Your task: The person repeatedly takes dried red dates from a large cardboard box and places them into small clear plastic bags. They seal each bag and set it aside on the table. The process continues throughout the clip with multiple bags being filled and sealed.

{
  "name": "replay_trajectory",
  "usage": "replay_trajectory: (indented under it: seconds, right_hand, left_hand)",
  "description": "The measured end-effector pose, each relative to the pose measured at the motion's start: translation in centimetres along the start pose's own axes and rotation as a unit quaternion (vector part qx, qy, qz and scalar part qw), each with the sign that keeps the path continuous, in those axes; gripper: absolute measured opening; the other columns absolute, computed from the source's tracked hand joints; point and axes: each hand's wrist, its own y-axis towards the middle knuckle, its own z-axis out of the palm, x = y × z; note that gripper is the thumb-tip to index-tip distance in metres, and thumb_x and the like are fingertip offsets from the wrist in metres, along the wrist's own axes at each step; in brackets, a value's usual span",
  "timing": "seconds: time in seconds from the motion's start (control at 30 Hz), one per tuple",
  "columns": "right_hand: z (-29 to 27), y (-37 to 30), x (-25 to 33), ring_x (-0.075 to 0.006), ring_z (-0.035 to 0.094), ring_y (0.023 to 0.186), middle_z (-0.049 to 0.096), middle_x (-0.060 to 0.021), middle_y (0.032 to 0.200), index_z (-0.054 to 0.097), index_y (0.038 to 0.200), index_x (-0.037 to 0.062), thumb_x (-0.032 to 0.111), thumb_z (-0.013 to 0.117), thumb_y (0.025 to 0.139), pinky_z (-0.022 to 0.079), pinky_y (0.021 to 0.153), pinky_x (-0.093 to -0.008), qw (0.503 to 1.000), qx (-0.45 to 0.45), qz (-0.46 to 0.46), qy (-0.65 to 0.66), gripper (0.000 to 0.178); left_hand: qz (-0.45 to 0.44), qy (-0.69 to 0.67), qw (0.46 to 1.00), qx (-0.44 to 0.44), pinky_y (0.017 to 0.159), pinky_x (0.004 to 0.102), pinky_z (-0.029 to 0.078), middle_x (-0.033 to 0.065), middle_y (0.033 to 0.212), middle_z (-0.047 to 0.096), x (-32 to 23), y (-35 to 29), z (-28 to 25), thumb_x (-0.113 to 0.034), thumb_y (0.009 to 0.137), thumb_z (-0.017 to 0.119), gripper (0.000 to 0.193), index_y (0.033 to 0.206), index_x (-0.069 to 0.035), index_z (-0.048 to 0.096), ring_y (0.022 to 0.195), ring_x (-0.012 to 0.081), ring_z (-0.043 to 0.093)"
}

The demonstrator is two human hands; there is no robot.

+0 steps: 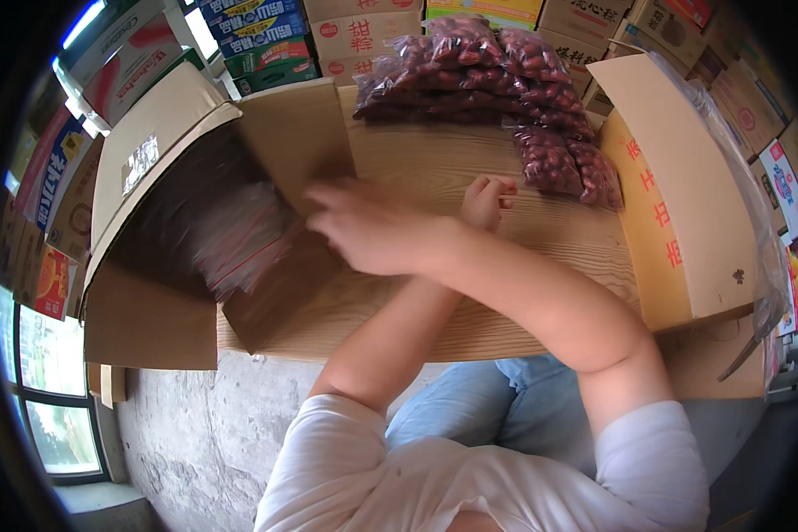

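My forearms cross over the wooden table, the right one above the left. My right hand [363, 226] is at the mouth of an open cardboard box [151, 310] lying on its side at the left; its fingers are blurred but spread, with no contents visible. Inside the box, a clear plastic bag [244, 235] with a reddish line is smeared by motion, apart from the hand. My left hand [486, 202] hovers over the table with fingers loosely curled and nothing visible in them. Beyond it, at the back, clear bags of dark red dates [470, 75] are piled up.
Two smaller-looking bags of dates [567, 168] lie in front of the pile. At the right stands another open cardboard box [683, 195] with red lettering. Stacked cartons [363, 35] line the back and sides. The wooden table [417, 160] ends just before my lap.
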Motion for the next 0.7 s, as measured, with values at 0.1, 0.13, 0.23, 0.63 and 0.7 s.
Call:
replay_trajectory:
  seconds: [0.1, 0.13, 0.23, 0.63, 0.7]
  right_hand:
    - [3.2, 3.0, 1.6, -0.0328, 0.052, 0.12, 0.043, -0.0161, 0.141, 0.066, 0.108, 0.0029, 0.009, 0.052, 0.086, 0.045, 0.098, -0.0426, 0.992, 0.118, 0.039, 0.015, 0.027]
    - [3.7, 4.0, 2.1, -0.0333, 0.052, 0.12, 0.04, -0.0156, 0.144, 0.066, 0.109, 0.0028, 0.008, 0.052, 0.086, 0.045, 0.098, -0.0426, 0.988, 0.147, 0.049, 0.019, 0.028]
    - [4.9, 6.1, 2.8, -0.0344, 0.052, 0.121, 0.03, -0.0142, 0.151, 0.063, 0.114, 0.0022, 0.007, 0.05, 0.086, 0.045, 0.1, -0.0426, 0.977, 0.202, 0.069, 0.026, 0.031]
    - [5.2, 6.5, 2.4, -0.0305, 0.059, 0.111, 0.043, -0.0111, 0.143, 0.055, 0.125, 0.0022, 0.007, 0.054, 0.084, 0.05, 0.091, -0.0427, 0.985, 0.167, 0.043, 0.024, 0.041]
    - [3.9, 5.8, 2.7, -0.0307, 0.061, 0.108, 0.052, -0.0115, 0.135, 0.058, 0.121, 0.0028, 0.008, 0.055, 0.085, 0.05, 0.09, -0.0426, 0.993, 0.099, 0.031, 0.062, 0.037]
  left_hand:
    - [0.003, -0.004, 1.0, 0.0, 0.075, 0.0274, 0.036, -0.0023, 0.092, 0.065, 0.5, -0.1, -0.4, -0.025, 0.085, 0.053, 0.016, 0.094, -0.015, 0.061, 0.076, 0.007, 0.054]
    - [0.002, -0.002, 1.0, 0.002, 0.075, 0.0274, 0.036, -0.0022, 0.092, 0.065, 0.4, 0.0, -0.5, -0.025, 0.085, 0.053, 0.016, 0.094, -0.015, 0.061, 0.076, 0.0071, 0.054]
    - [-0.005, -0.002, 1.0, 0.017, 0.075, 0.0274, 0.036, -0.0019, 0.091, 0.064, 0.1, 0.0, -0.8, -0.025, 0.085, 0.052, 0.016, 0.093, -0.014, 0.061, 0.076, 0.0073, 0.053]
    - [-0.051, -0.023, 0.998, 0.029, 0.076, 0.0279, 0.035, -0.0018, 0.092, 0.064, -0.3, -0.3, -0.8, -0.026, 0.084, 0.052, 0.017, 0.094, -0.014, 0.06, 0.075, 0.0082, 0.053]
    - [-0.076, -0.012, 0.997, 0.012, 0.076, 0.0282, 0.035, -0.0018, 0.092, 0.064, -0.5, -0.5, -0.4, -0.026, 0.083, 0.054, 0.017, 0.094, -0.014, 0.06, 0.075, 0.0082, 0.053]
